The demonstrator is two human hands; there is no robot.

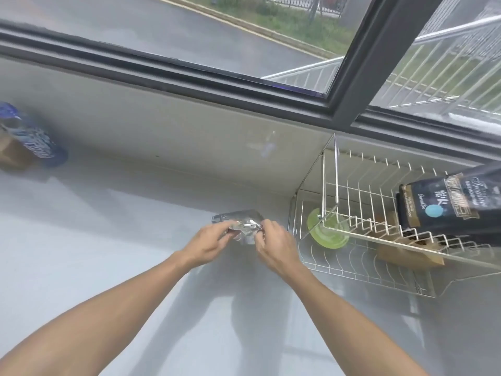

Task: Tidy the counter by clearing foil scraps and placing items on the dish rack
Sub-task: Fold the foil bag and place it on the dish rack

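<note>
Foil scrap [245, 226] pinched btwn left hand [207, 244] & right hand [275, 245], both grasping it just above counter [108, 240], near dish rack [352, 270]; prob. balling it up for disposal. Black bag [447, 202] sat on rack.

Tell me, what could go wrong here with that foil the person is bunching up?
Both hands, left and right, pinch the foil only at its edges, so a piece may tear off or slip onto the counter. Crumpled foil edges might also nick a finger. The rack stands close by on the right, with a black bag on its upper tier; a careless swing of the right hand could bump the wires.
</note>
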